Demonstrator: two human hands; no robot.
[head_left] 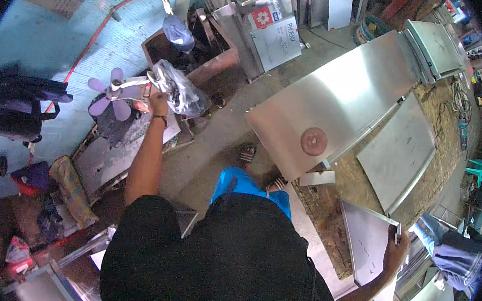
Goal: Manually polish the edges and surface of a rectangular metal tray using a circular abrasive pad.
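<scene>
My left arm stretches out to the left, and my left hand (157, 103) is closed at a small pale and reddish item beside a fan with purple blades (111, 94). A clear plastic bag (180, 89) lies right against that hand; what the fingers hold is partly hidden. On the right, my right hand (396, 252) is closed around a small dark object at the upper corner of a folded metal panel (365, 244). I cannot make out that object's kind. The panel has a few dark marks on its face and lies at the workbench's near edge.
The wooden workbench (332, 229) bears a large shiny metal sheet (340, 84) with a round brown disc (314, 141) on it, plus another flat sheet (398, 148). A rusty bin (214, 64) stands beyond my left hand. Another person (457, 255) is at the far right.
</scene>
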